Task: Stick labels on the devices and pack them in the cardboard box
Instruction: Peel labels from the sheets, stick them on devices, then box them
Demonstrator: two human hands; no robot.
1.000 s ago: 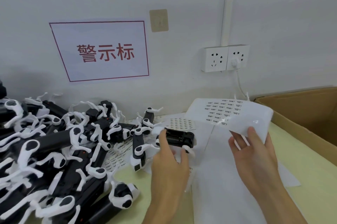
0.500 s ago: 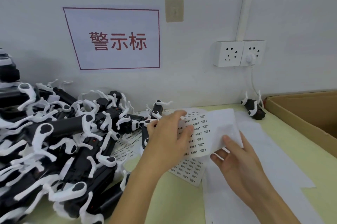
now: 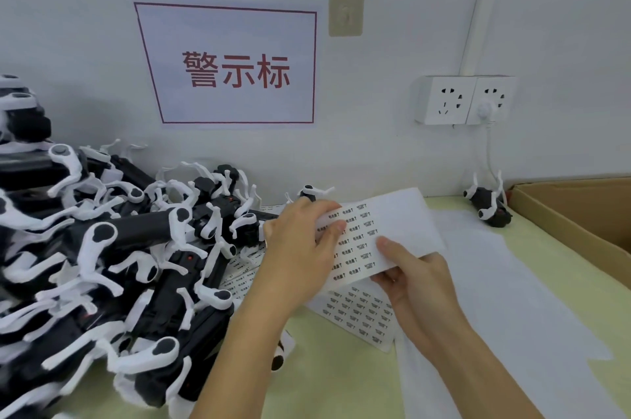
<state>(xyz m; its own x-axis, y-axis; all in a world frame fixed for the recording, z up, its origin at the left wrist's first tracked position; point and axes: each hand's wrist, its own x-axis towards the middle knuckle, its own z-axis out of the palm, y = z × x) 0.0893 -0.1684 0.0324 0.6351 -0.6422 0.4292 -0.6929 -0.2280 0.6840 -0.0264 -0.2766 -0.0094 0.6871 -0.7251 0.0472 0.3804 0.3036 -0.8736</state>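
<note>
Paper label sheet is pinched at its lower edge by the right hand, steadying it while the left hand fingertips pick a label; devices heaped left, cardboard box far right

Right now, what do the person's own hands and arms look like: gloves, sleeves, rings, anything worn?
Both are bare. The left hand and right hand wear no gloves, and no rings show on the fingers in view. Both forearms are uncovered to the picture's lower edge: no sleeves, watch or wristband visible. The nails look short and unpainted. No tattoos, plasters or other markings show.
</note>
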